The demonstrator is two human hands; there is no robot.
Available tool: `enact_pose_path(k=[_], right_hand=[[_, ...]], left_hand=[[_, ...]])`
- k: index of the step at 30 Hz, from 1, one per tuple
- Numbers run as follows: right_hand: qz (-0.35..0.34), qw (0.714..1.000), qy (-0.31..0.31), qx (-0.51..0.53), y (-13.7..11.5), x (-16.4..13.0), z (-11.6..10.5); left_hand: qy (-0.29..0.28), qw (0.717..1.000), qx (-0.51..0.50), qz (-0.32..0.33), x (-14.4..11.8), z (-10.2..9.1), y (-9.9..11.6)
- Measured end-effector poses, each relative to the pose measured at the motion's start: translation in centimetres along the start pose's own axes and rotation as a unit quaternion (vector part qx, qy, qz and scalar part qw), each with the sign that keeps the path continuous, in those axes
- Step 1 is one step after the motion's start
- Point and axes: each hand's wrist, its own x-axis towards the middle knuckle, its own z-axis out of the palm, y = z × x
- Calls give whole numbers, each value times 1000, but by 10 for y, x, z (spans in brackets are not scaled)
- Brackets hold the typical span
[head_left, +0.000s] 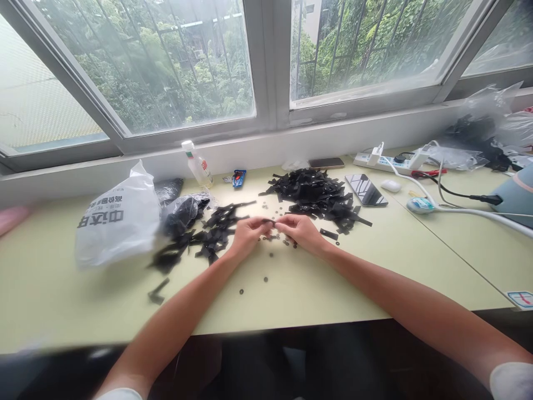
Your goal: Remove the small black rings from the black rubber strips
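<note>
My left hand (249, 236) pinches a small black strip (268, 221) between thumb and fingers above the table. My right hand (303, 232) is closed at the strip's right end, its fingertips meeting those of the left. Whether a small round piece is also between them is too small to tell. Several dark round pieces (265, 279), like little snap buttons, lie scattered under and in front of my hands. Behind my right hand is a big heap of black strips (310, 191). A looser pile of black strips (216, 230) lies left of my left hand.
A white plastic bag (119, 222) stands at the left, with a clear bottle (197, 165) and a blue packet (239, 178) behind. To the right are a phone (365, 190), a white mouse (392, 185), a power strip (391, 161) and cables. Windows line the table's back.
</note>
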Motion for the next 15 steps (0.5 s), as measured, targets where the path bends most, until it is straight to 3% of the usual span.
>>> enact_pose_path(k=[15], right_hand=[[-32, 999, 11, -38, 3, 1, 0]], left_hand=[[-42, 998, 37, 1, -3, 0, 10]])
